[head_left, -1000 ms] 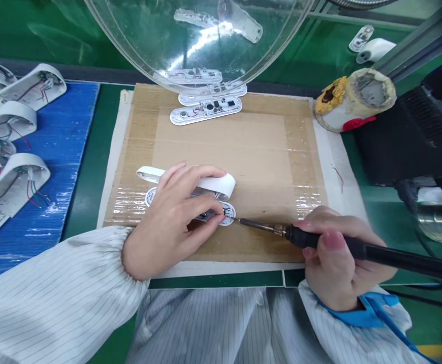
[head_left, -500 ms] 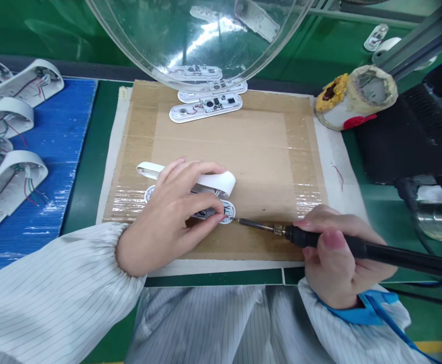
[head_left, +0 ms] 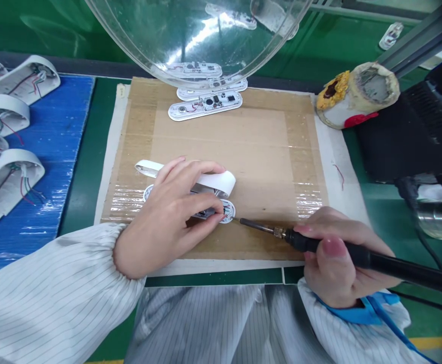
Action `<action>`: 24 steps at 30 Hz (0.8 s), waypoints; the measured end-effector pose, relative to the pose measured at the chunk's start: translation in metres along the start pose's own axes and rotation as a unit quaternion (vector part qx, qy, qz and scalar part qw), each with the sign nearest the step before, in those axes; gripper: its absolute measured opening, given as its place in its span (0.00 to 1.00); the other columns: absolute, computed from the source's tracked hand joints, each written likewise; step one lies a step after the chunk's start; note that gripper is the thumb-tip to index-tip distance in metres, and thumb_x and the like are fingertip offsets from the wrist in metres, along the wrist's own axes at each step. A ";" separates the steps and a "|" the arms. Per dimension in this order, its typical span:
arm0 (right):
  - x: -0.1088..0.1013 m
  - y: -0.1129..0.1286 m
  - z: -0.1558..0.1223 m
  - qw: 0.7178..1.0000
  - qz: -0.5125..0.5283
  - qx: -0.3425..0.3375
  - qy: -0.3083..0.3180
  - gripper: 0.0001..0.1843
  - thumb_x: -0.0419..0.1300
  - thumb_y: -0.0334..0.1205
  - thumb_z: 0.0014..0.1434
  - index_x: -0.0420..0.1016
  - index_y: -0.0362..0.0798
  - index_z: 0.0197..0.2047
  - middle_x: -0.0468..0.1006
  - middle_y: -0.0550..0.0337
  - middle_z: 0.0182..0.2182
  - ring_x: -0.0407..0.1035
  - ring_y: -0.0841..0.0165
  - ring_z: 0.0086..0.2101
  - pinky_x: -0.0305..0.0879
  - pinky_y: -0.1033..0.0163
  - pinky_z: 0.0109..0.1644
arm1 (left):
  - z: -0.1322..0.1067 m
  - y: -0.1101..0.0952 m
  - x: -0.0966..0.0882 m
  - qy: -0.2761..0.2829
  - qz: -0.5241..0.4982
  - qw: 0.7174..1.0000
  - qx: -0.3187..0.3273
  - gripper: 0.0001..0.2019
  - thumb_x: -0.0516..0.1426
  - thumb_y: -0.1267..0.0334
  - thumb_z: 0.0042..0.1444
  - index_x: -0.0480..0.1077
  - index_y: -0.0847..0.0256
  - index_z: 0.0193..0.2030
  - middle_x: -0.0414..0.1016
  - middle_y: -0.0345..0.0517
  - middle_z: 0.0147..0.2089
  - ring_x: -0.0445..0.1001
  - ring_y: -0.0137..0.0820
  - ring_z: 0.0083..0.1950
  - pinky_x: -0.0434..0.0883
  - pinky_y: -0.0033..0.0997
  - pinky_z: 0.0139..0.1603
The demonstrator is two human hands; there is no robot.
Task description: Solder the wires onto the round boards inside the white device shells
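Observation:
My left hand (head_left: 168,217) lies over a white plastic shell (head_left: 221,182) and a circuit board on a white oval base (head_left: 227,210). Its thumb and index finger are pinched together at the board's right end; what is between them is too small to make out. The other fingers rest on the shell and hide part of both pieces. Held like a pen, a black-handled soldering iron (head_left: 300,240) sits in my right hand (head_left: 342,258). Its thin tip points left and reaches the right end of the board, close to my left fingertips.
A cardboard sheet (head_left: 266,141) lies under the work. At its far side are several circuit boards in white bases (head_left: 206,105), below a clear round plastic disc (head_left: 206,45). Wired white shells (head_left: 12,172) stand on blue plastic at left. A crusted holder (head_left: 357,96) and black box (head_left: 391,131) stand right.
Hands, shell and board stay almost in place. The soldering iron's handle end has dropped slightly, and its tip has shifted a touch to the right. The view has moved slightly.

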State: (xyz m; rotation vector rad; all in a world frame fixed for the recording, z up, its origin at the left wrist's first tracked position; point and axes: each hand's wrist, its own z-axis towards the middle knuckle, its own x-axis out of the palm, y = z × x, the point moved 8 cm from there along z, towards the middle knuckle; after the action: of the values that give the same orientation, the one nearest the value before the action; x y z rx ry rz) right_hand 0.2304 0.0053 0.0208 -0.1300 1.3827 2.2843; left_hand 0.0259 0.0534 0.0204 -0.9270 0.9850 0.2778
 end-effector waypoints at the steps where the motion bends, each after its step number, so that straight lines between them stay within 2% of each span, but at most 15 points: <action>1: -0.002 0.005 0.001 0.999 0.014 -0.027 -0.027 0.06 0.59 0.36 0.56 0.78 0.54 0.31 0.73 0.65 0.21 0.63 0.68 0.18 0.54 0.59 0.19 | 0.000 0.000 0.000 0.001 0.000 1.000 0.000 0.07 0.57 0.66 0.63 0.75 0.56 0.35 0.67 0.47 0.61 0.66 0.36 0.63 0.51 0.49 0.70; 3: -0.005 0.008 0.002 0.996 0.025 -0.038 -0.072 0.08 0.59 0.35 0.58 0.78 0.52 0.31 0.72 0.63 0.20 0.63 0.68 0.19 0.52 0.60 0.18 | 0.001 0.000 0.001 0.003 0.000 1.000 -0.001 0.07 0.57 0.66 0.63 0.76 0.55 0.35 0.67 0.47 0.61 0.66 0.36 0.63 0.51 0.49 0.70; 5: -0.003 0.006 0.002 0.997 0.021 -0.007 -0.080 0.09 0.59 0.38 0.60 0.78 0.52 0.30 0.72 0.64 0.20 0.62 0.69 0.18 0.52 0.61 0.18 | 0.002 0.000 0.001 0.004 -0.001 1.000 -0.001 0.07 0.57 0.66 0.63 0.76 0.55 0.35 0.67 0.47 0.62 0.66 0.36 0.62 0.51 0.49 0.70; 10: 0.002 0.004 0.002 0.998 0.026 0.021 -0.048 0.09 0.60 0.39 0.61 0.79 0.52 0.30 0.74 0.64 0.23 0.62 0.72 0.17 0.56 0.61 0.18 | 0.003 0.001 0.000 0.001 0.005 1.000 0.001 0.06 0.57 0.66 0.63 0.75 0.56 0.35 0.67 0.47 0.62 0.66 0.36 0.62 0.52 0.48 0.69; 14: 0.002 0.002 0.002 0.999 0.022 0.027 -0.039 0.09 0.59 0.40 0.61 0.80 0.53 0.32 0.72 0.65 0.21 0.62 0.71 0.17 0.56 0.61 0.18 | 0.002 0.002 0.002 0.008 0.006 1.000 -0.010 0.07 0.57 0.66 0.63 0.74 0.56 0.35 0.67 0.45 0.62 0.66 0.35 0.62 0.51 0.48 0.70; 21: 0.004 0.002 0.001 0.999 0.036 0.016 -0.027 0.07 0.60 0.39 0.61 0.79 0.51 0.32 0.75 0.64 0.23 0.64 0.71 0.19 0.60 0.60 0.21 | 0.004 -0.001 0.004 0.013 0.012 0.999 -0.036 0.06 0.56 0.67 0.62 0.73 0.55 0.35 0.68 0.43 0.61 0.67 0.35 0.61 0.51 0.49 0.69; 24: 0.002 0.000 0.001 0.998 0.038 0.018 -0.040 0.08 0.60 0.39 0.60 0.79 0.52 0.31 0.74 0.64 0.23 0.62 0.71 0.18 0.56 0.61 0.19 | 0.004 -0.002 0.003 0.010 0.015 0.999 -0.037 0.06 0.56 0.67 0.61 0.73 0.56 0.34 0.68 0.44 0.61 0.68 0.35 0.60 0.51 0.49 0.70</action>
State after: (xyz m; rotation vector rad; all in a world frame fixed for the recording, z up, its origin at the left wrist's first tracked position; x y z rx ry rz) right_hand 0.2286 0.0070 0.0203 0.0269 1.4095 2.2974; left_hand 0.0312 0.0545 0.0203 -0.9836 1.0139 0.3323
